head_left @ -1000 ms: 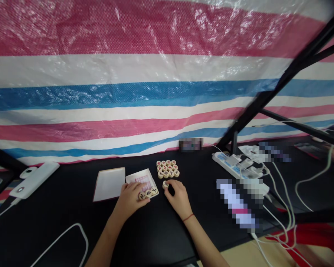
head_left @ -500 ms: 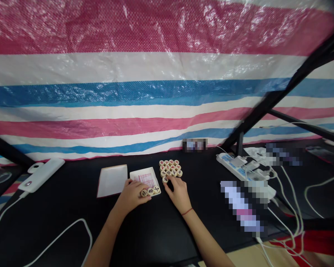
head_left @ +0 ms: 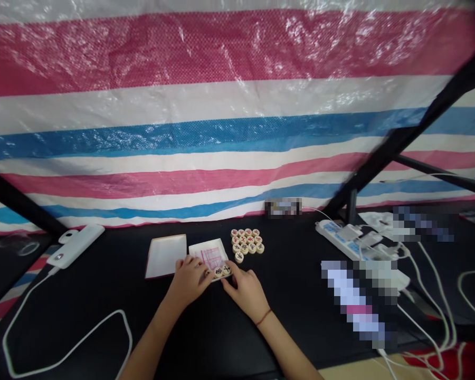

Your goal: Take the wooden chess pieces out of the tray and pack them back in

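Note:
A shallow white box [head_left: 224, 248] stands on the black table, a sheet with a pink grid inside it. Chinese chess pieces [head_left: 218, 272] with black characters lie along its front edge. My left hand [head_left: 190, 277] reaches over the front left of the box, fingers bent and closed around a piece they mostly cover. At the front right corner is my right hand [head_left: 247, 290], thumb and forefinger apart beside the rightmost piece [head_left: 226, 269]; contact is unclear. A single black-character piece [head_left: 239, 257] sits below rows of pieces [head_left: 244, 239], red-lettered behind and black-lettered in front.
Left of the box lies an open lid [head_left: 166, 256]. A white device [head_left: 81, 245] with a cable is farther left. To the right are a power strip [head_left: 336, 236] with plugs, several cables and a blurred-out phone-like object [head_left: 352, 301]. A striped sheet [head_left: 182, 182] hangs behind.
My right hand has let go of the single piece below the rows and moved left to the box corner. My left fingers now cover more of the leftmost piece. The view has shifted slightly.

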The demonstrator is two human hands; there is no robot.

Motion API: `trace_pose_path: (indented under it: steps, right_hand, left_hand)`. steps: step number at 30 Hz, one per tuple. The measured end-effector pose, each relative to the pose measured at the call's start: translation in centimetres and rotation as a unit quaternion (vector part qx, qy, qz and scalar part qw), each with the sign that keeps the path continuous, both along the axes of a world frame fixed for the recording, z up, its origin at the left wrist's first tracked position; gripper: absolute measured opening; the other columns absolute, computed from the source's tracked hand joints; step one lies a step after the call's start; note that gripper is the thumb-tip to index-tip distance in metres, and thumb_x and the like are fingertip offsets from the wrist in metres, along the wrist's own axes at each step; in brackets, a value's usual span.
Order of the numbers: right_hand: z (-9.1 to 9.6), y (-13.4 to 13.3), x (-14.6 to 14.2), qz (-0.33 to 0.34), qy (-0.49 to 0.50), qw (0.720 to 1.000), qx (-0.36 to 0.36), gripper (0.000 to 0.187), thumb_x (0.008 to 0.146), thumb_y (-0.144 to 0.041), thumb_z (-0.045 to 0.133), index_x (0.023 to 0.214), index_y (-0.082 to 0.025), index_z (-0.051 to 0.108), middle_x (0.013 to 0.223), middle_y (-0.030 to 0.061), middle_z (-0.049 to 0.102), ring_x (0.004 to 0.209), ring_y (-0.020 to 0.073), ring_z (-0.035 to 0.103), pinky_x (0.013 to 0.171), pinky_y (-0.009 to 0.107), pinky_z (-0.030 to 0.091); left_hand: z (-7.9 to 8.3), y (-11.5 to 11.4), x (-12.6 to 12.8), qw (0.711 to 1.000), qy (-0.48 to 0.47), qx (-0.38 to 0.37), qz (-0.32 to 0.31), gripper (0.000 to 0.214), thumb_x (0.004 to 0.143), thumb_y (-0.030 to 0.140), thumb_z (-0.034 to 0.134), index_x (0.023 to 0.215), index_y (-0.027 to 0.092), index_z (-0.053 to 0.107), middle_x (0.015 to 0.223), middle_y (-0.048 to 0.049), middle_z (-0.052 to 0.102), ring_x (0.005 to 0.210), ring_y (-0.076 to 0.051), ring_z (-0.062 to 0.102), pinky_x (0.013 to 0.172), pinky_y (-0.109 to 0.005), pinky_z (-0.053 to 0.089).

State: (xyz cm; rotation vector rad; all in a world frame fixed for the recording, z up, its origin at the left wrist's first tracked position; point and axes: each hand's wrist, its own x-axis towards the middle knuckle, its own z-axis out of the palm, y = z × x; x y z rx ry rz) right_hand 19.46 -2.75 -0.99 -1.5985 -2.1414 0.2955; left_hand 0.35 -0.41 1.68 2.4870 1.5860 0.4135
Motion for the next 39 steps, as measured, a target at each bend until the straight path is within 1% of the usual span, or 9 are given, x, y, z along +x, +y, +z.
trace_pose_path:
  steps: [9,13,15,19,24,27,31,35,39]
  right_hand:
    - [-0.3,-0.2,-0.3,-0.003,0.029,0.999,0.013,0.032,0.086,-0.026,0.054,0.117,-0.018,0.055,0.060,-0.0041,0.064,0.054,0.0140,0.060,0.064,0.026,0.038]
    - [0.0,-0.4,-0.5,-0.005,0.072,0.997,0.014,0.039,0.085,-0.027,0.055,0.123,-0.017,0.051,0.058,-0.0053,0.061,0.052,0.0135,0.059,0.064,0.026,0.043]
    - [0.6,-0.7,-0.6,-0.009,0.117,0.992,0.036,0.041,0.085,-0.029,0.055,0.124,-0.018,0.050,0.070,-0.0012,0.064,0.061,0.0149,0.062,0.065,0.027,0.046]
    - [2.0,-1.1,-0.7,0.042,0.218,0.971,0.085,0.028,0.087,-0.024,0.052,0.114,-0.022,0.056,0.102,0.0066,0.065,0.087,0.0174,0.063,0.074,0.028,0.051]
    - [1.7,-1.0,0.4,0.019,0.245,0.961,0.127,0.028,0.088,-0.021,0.050,0.114,-0.021,0.059,0.108,0.0089,0.062,0.095,0.0182,0.061,0.080,0.030,0.053]
    - [0.6,-0.6,2.3,-0.064,0.235,0.958,0.150,0.030,0.087,-0.023,0.049,0.115,-0.019,0.060,0.107,0.0106,0.060,0.087,0.0178,0.061,0.076,0.030,0.054]
    - [-1.1,0.1,4.8,-0.152,0.191,0.961,0.130,0.031,0.085,-0.027,0.051,0.113,-0.016,0.059,0.095,0.0086,0.063,0.074,0.0172,0.059,0.073,0.032,0.052]
    - [-2.3,0.8,5.7,-0.147,0.141,0.973,0.106,0.021,0.086,-0.029,0.051,0.099,-0.018,0.062,0.090,0.0081,0.066,0.083,0.0211,0.060,0.077,0.035,0.050]
    - [-2.5,1.7,5.5,-0.124,0.099,0.981,0.109,0.019,0.089,-0.029,0.049,0.098,-0.018,0.063,0.093,0.0086,0.068,0.086,0.0222,0.059,0.079,0.036,0.048]
  left_hand:
    - [0.6,-0.3,0.6,0.996,-0.057,-0.066,0.029,0.020,0.086,0.035,0.051,0.083,0.023,0.066,0.087,-0.0020,0.071,0.092,-0.023,0.057,0.081,-0.039,0.032]
    - [0.3,0.1,0.5,0.987,-0.148,-0.046,0.051,0.017,0.083,0.035,0.054,0.087,0.023,0.065,0.088,-0.0022,0.069,0.090,-0.022,0.059,0.082,-0.038,0.039]
    - [0.6,0.0,0.7,0.970,-0.229,-0.063,0.052,0.020,0.082,0.037,0.054,0.091,0.022,0.064,0.088,-0.0026,0.068,0.086,-0.020,0.060,0.080,-0.035,0.043]
    - [1.6,-0.6,2.2,0.919,-0.348,-0.182,0.023,0.023,0.083,0.040,0.054,0.091,0.021,0.064,0.085,-0.0013,0.068,0.078,-0.016,0.060,0.073,-0.028,0.048]
    - [0.6,-0.4,3.5,0.862,-0.444,-0.244,0.027,0.029,0.081,0.045,0.058,0.091,0.018,0.061,0.084,-0.0023,0.068,0.080,-0.016,0.064,0.074,-0.028,0.051]
    - [-0.5,0.3,3.1,0.827,-0.506,-0.228,0.082,0.034,0.078,0.048,0.061,0.093,0.018,0.059,0.088,-0.0036,0.069,0.088,-0.019,0.067,0.079,-0.030,0.052]
    - [-1.4,1.0,1.9,0.809,-0.545,-0.163,0.147,0.039,0.073,0.048,0.065,0.097,0.018,0.061,0.094,-0.0049,0.069,0.094,-0.020,0.066,0.083,-0.031,0.053]
    - [-2.3,1.2,1.3,0.791,-0.566,-0.164,0.166,0.050,0.070,0.047,0.067,0.109,0.017,0.060,0.098,-0.0062,0.069,0.095,-0.021,0.066,0.082,-0.032,0.054]
    - [-3.0,1.1,1.4,0.820,-0.536,-0.149,0.131,0.050,0.074,0.046,0.064,0.116,0.020,0.059,0.111,-0.0060,0.066,0.099,-0.019,0.065,0.084,-0.029,0.054]
